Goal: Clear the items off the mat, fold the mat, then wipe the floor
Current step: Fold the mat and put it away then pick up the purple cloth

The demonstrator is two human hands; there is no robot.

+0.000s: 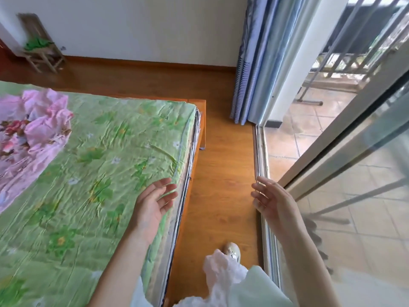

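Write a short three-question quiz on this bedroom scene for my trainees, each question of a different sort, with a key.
1. True or false: the left hand grips the green sheet.
2. What lies on the sheet at the far left? A) pink bedding B) a book C) a cup
3. Fill in: the right hand hangs beside the glass ____.

Key: 1 false, its fingers are relaxed, holding nothing; 2 A, pink bedding; 3 door.

Bed [99,151] at left; crumpled bedding [33,129] on its far-left part. Floor strip [221,162] to its right. Sliding door [332,173] at right; curtain [254,63] far right; chair [42,54] far left.
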